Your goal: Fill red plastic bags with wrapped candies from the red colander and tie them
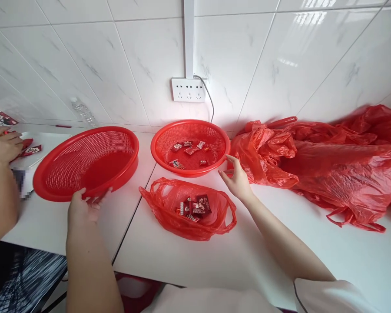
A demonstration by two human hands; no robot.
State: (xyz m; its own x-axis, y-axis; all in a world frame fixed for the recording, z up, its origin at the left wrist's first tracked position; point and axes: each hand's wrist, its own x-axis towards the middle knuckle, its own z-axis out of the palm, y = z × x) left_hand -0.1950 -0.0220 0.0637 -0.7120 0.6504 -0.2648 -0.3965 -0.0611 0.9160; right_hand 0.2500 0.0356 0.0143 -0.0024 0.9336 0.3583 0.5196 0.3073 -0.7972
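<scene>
My left hand (84,209) grips the near rim of a large red plastic basket (112,167), which is tilted and has nothing in it. My right hand (237,180) has its thumb and fingers apart, with a fingertip at the right rim of a second red basket (190,170). Inside that basket lie several small wrapped packets (191,150). In front of it, an open red plastic bag (163,213) holds several dark red and patterned packets (200,206).
Red plastic bags (339,169) are heaped along the right. A co-worker's hand (3,145) holds red packets beside a white tray (47,141) at the left. A clear bottle (84,112) lies near the wall. A socket strip (188,90) with a cable is on the wall.
</scene>
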